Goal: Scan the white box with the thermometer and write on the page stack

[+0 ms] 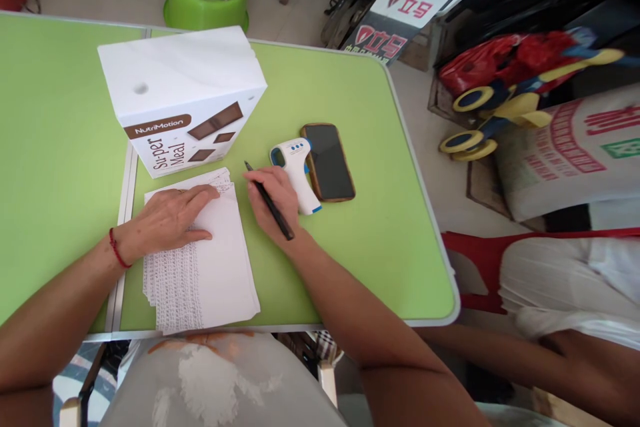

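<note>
My left hand lies flat on a stack of white paper sheets, its fingers reaching toward the upper right of the page. Rows of dense handwriting fill the left part of the top sheet, and some scribbles show near its upper edge. To the right of the paper, my right hand is closed around a black pen, whose tip points up and away from the page. Just beyond that hand lies a white and blue infrared thermometer, with a smartphone in a brown case beside it.
A white NutriMotion box stands behind the paper on the green folding table. A person in white clothing sits at the right. Beyond the table are a green stool, a vehicle's rear and a printed sack.
</note>
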### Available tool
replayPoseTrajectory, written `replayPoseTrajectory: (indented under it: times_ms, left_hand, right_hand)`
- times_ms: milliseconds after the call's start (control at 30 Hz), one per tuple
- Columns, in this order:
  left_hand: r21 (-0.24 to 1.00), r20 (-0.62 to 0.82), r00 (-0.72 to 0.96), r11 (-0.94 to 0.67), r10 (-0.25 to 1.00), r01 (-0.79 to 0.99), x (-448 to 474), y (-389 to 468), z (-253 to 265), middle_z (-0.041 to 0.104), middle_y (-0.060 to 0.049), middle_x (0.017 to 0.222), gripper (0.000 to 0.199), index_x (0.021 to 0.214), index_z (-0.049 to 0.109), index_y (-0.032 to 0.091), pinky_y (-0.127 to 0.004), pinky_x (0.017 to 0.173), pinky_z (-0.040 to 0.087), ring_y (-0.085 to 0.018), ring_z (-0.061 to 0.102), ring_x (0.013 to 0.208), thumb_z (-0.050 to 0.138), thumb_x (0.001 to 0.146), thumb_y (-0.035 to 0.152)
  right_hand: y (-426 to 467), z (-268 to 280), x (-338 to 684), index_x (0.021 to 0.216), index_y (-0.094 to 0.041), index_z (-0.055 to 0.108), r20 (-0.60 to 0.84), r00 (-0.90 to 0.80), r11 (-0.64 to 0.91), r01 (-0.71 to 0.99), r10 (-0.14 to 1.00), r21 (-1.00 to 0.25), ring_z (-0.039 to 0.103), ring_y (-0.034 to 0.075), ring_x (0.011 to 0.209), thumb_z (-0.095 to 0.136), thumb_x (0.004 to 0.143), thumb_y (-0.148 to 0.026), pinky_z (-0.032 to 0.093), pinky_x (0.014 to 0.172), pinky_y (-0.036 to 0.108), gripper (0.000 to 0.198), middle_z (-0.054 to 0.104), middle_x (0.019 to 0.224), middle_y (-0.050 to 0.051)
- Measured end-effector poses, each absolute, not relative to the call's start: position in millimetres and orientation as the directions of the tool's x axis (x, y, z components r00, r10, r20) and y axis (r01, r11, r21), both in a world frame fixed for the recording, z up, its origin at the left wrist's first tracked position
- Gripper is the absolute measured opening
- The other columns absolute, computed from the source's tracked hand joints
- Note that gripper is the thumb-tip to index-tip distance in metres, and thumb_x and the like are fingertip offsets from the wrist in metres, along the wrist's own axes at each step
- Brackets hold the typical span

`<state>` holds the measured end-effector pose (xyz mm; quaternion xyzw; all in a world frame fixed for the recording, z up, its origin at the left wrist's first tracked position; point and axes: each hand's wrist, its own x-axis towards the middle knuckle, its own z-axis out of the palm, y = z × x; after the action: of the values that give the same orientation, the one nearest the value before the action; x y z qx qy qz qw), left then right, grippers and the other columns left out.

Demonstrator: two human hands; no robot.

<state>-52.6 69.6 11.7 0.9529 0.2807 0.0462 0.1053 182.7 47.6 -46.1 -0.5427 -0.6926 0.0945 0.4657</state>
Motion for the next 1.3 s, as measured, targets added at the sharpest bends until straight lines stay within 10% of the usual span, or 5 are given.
replayPoseTrajectory:
  times_ms: [133,333,733,1033,1300]
  left_hand:
    - [0.225,0.295,0.812,-0.863,0.503,0.452,-53,72,13,0.071,-0.006,0.116,0.015,0.094,0.061,0.017,-0.028,0.067,0.055,-0.019,0.072,0.09,0.056,0.096,0.031]
    - [0.264,0.756,0.415,-0.816,0.506,0.514,-58,80,20,0.058,-0.001,0.062,0.033,0.062,0.038,0.021,-0.024,0.042,0.039,-0.011,0.054,0.051,0.055,0.09,0.026]
    - [0.244,0.155,0.732,-0.744,0.663,0.622,-53,71,12,0.056,-0.016,0.122,0.055,0.142,0.036,0.014,-0.034,0.063,0.054,-0.023,0.064,0.084,0.049,0.09,0.026]
    - [0.273,0.103,0.769,-0.762,0.631,0.588,-57,76,10,0.059,-0.012,0.107,0.031,0.116,0.061,0.017,-0.03,0.06,0.05,-0.021,0.062,0.083,0.044,0.09,0.014]
    - [0.342,0.121,0.732,-0.72,0.671,0.603,-59,79,11,0.063,-0.008,0.104,0.028,0.105,0.064,0.015,-0.025,0.052,0.042,-0.013,0.057,0.066,0.044,0.087,0.007]
  right_hand:
    - [49,-55,197,0.116,-0.024,0.066,0.459,-0.144,0.348,0.848,0.877,-0.399,0.055,0.027,0.091,0.039,0.092,-0.012,0.046,0.077,0.044,0.037,0.062,0.1,0.012]
    - [45,-50,200,0.119,-0.027,0.066,0.402,-0.218,0.371,0.857,0.889,-0.356,0.052,0.027,0.095,0.041,0.088,-0.008,0.044,0.082,0.047,0.044,0.059,0.108,0.011]
    - [41,-33,171,0.089,-0.025,0.07,0.514,-0.158,0.473,0.673,0.843,-0.569,0.06,0.025,0.098,0.057,0.092,-0.027,0.048,0.09,0.048,0.013,0.066,0.101,0.009]
    - [29,-23,161,0.095,-0.027,0.069,0.637,-0.355,0.728,0.278,0.684,-0.627,0.068,0.017,0.081,0.058,0.09,-0.018,0.058,0.072,0.033,0.015,0.074,0.09,0.004]
    - [36,-34,171,0.113,-0.022,0.069,0.431,-0.201,0.411,0.776,0.88,-0.478,0.054,0.03,0.111,0.046,0.095,-0.029,0.044,0.095,0.054,0.029,0.062,0.118,0.014]
